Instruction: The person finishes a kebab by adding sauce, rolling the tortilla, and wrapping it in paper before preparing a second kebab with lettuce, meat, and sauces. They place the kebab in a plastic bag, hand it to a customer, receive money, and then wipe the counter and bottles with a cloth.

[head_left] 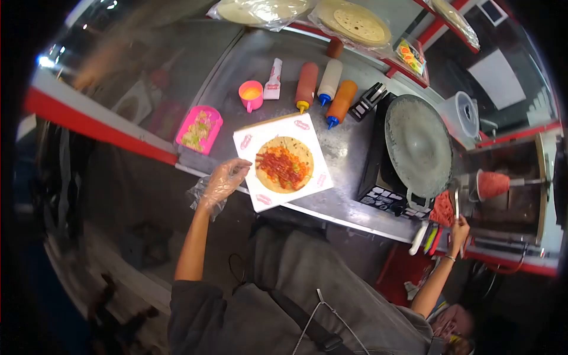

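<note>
My left hand (223,182), in a clear plastic glove, is open with its fingertips right at the left edge of a white printed paper sheet (316,168). On the sheet lies a round flatbread (266,182) topped with chopped orange and green pieces and streaks of dark red sauce. Far to the right, my bare right hand (458,235) is closed around a long metal utensil (456,201). The utensil stands beside red shredded or minced food (442,210) at the counter's right end; its exact kind I cannot tell.
A pink tray (216,122) of chopped vegetables and a pink cup (251,94) stand at left. Behind are sauce bottles (307,86) and black tongs (368,102). A large round pan (418,145) sits on the stove (373,171). Knives (419,236) lie at the front edge; meat (492,184) hangs on a spit.
</note>
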`<state>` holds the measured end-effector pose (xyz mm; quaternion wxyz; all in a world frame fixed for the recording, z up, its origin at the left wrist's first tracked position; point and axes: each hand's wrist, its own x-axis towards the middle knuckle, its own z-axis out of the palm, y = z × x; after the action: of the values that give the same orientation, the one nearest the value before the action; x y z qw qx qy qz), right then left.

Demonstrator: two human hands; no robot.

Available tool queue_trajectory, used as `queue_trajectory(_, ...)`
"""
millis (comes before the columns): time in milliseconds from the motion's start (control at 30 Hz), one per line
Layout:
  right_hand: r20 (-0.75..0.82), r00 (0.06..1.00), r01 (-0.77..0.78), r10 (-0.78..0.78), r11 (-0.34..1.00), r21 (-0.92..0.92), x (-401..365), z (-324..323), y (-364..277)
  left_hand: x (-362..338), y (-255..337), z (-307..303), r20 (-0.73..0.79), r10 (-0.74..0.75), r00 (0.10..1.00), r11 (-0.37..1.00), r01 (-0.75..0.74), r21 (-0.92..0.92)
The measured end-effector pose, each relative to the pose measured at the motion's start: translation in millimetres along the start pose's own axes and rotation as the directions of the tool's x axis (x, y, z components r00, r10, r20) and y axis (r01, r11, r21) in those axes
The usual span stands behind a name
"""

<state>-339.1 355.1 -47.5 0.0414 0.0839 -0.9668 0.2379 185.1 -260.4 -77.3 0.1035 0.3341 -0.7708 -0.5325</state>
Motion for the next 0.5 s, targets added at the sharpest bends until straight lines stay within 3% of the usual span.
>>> queue_trajectory(33,0.001,1.000,0.019,-0.019,0.994,0.108,-11.8,18.1,31.5,11.5,-3.6,-11.1,0.025,0.016,1.000,1.000,-0.016,0.005)
queue_trajectory(100,-0.031,0.999,0.044,-0.042,0.997,0.064,-33.5,40.0,39.2,27.4,-9.7,-24.7,0.051,-0.026,0.998,0.996,0.022,0.087)
queue_trajectory(200,-0.007,0.997,-0.076,0.076,0.986,-0.147,-40.8,39.3,4.5,47.8,-22.0,-30.1,0.089,0.041,0.995,0.995,-0.049,0.090)
queue_trajectory(300,-0.311,0.947,-0.082,-0.084,0.871,-0.484,-68.5,15.8,-83.6,58.3,-29.5,-25.3,0.094,0.084,0.992,0.994,-0.090,0.066)
queue_trajectory(367,-0.467,0.833,0.228,-0.295,0.954,-0.196,-97.2,22.7,-213.3,64.0,-34.9,-20.8,0.073,0.100,0.992,0.994,-0.103,0.041)
queue_trajectory(400,-0.379,0.884,0.353,-0.275,0.923,0.154,-110.8,43.5,-285.8,66.6,-43.1,-16.8,0.064,0.106,0.992,0.994,-0.105,-0.014)
queue_trajectory(433,-0.226,0.916,0.380,-0.331,0.897,0.227,-128.0,62.0,-366.0,67.4,-42.8,-16.7,0.078,0.105,0.991,0.994,-0.104,-0.016)
queue_trajectory(467,-0.078,0.892,0.441,-0.445,0.819,0.368,-129.3,90.5,-416.5,66.2,-42.5,-14.1,0.052,0.108,0.993,0.993,-0.106,-0.051)
queue_trajectory(500,0.079,0.831,0.487,-0.551,0.788,0.378,-132.5,114.3,-474.2,63.7,-44.1,-13.0,0.024,0.107,0.994,0.991,-0.104,-0.087)
